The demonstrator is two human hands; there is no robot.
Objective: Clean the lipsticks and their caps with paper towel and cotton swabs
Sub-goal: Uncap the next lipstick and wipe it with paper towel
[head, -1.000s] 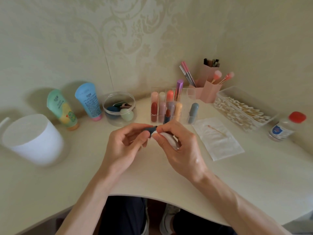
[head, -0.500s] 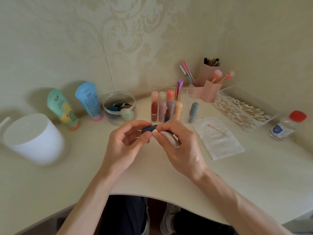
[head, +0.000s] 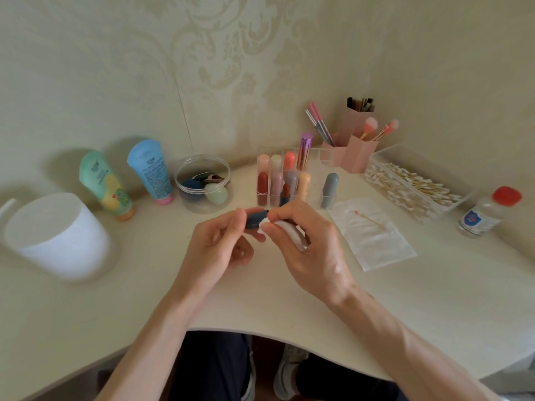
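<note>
My left hand [head: 215, 250] pinches a dark blue lipstick cap [head: 255, 219] between thumb and fingers above the table's middle. My right hand [head: 307, 250] grips a folded piece of white paper towel [head: 285, 230] and presses its end against the cap's right end. Behind the hands stands a clear organiser [head: 266, 180] with several lipsticks, one of them uncapped with a red tip [head: 286, 191]. A flat paper towel [head: 373, 233] lies to the right with a used cotton swab [head: 369, 217] on it.
A clear box of cotton swabs [head: 411, 183] and a red-capped bottle [head: 489, 211] sit at the right. Pink brush holders [head: 356, 149] stand at the back. A round jar of sponges [head: 202, 183], two tubes [head: 150, 172] and a white paper roll [head: 55, 233] occupy the left.
The cap has turned slightly in my left fingers while my right hand keeps the towel working at its end. Both hands stay in the same place.
</note>
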